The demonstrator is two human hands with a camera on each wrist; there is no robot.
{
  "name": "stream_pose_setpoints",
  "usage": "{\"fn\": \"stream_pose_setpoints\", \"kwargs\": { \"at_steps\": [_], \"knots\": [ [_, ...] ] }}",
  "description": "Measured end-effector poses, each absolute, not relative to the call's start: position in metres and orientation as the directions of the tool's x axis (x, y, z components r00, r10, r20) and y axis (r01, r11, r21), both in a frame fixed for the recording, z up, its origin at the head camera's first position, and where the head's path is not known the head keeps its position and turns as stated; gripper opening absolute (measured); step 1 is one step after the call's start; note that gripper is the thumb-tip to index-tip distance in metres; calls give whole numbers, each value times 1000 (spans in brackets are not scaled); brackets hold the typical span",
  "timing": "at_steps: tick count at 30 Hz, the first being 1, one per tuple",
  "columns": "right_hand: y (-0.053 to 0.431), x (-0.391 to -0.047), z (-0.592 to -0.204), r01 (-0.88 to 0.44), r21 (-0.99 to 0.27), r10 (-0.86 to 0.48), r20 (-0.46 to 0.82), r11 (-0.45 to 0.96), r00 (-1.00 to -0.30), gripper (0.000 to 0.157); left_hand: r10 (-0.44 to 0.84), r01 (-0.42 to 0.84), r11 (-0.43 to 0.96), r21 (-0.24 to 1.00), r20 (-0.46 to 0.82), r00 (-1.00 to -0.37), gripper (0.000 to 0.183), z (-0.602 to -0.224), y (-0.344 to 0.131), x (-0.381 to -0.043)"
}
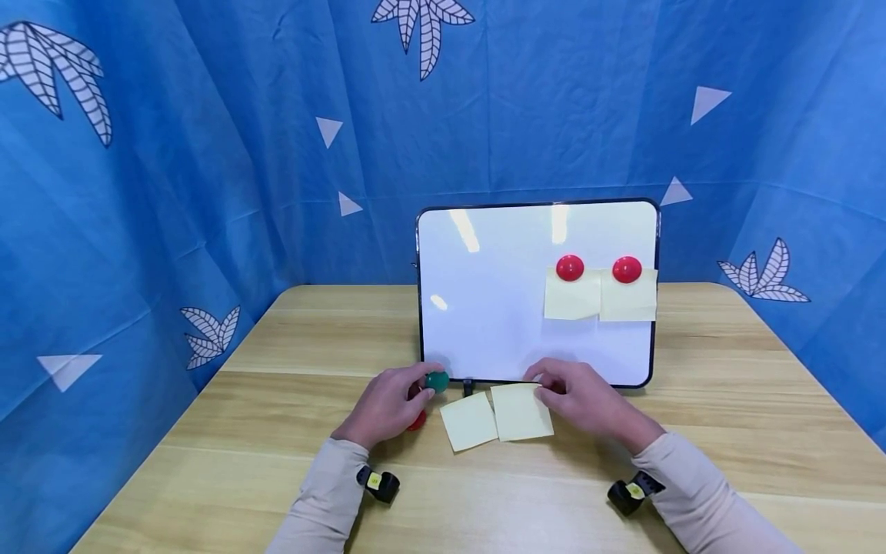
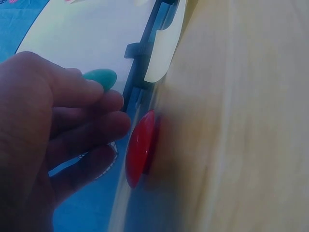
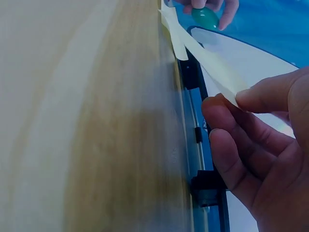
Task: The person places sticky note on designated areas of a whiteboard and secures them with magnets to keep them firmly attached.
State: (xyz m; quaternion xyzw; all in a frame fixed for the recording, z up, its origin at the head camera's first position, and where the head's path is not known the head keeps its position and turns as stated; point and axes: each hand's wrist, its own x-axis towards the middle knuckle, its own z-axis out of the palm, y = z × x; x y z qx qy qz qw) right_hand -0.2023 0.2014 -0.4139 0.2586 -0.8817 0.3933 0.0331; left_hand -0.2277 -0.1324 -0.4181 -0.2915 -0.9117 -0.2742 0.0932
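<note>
A green round magnet (image 1: 437,382) is pinched between the thumb and fingers of my left hand (image 1: 389,402), near the lower left corner of the whiteboard (image 1: 484,308). Just below that hand, a red round magnet (image 2: 140,150) lies on the table. My right hand (image 1: 581,394) pinches the edge of a pale yellow sticky note (image 1: 522,413), seen lifted in the right wrist view. A second sticky note (image 1: 469,422) lies beside it, to the left. Two more notes hang side by side on the board's right part, each under a red magnet (image 1: 570,268).
The whiteboard stands upright on a wooden table (image 1: 242,462), with black feet (image 3: 207,186) under its lower edge. Blue patterned cloth (image 1: 277,115) hangs behind and at both sides. Each wrist wears a black camera (image 1: 379,485) on a strap.
</note>
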Motion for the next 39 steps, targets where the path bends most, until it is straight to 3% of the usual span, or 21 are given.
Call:
{"fn": "stream_pose_setpoints", "kwargs": {
  "at_steps": [19, 28, 39],
  "knots": [
    [201, -203, -413, -593, -587, -407, 432, 551, -805, 24, 464, 585, 681, 440, 359, -810, 35, -418, -132, -229],
    [200, -202, -414, -535, -608, -438, 317, 587, -841, 29, 456, 578, 678, 454, 357, -815, 35, -419, -133, -228],
    [199, -200, -412, -517, -601, -406, 323, 610, -855, 28, 450, 580, 661, 475, 368, -814, 36, -417, -131, -228]
  ]
}}
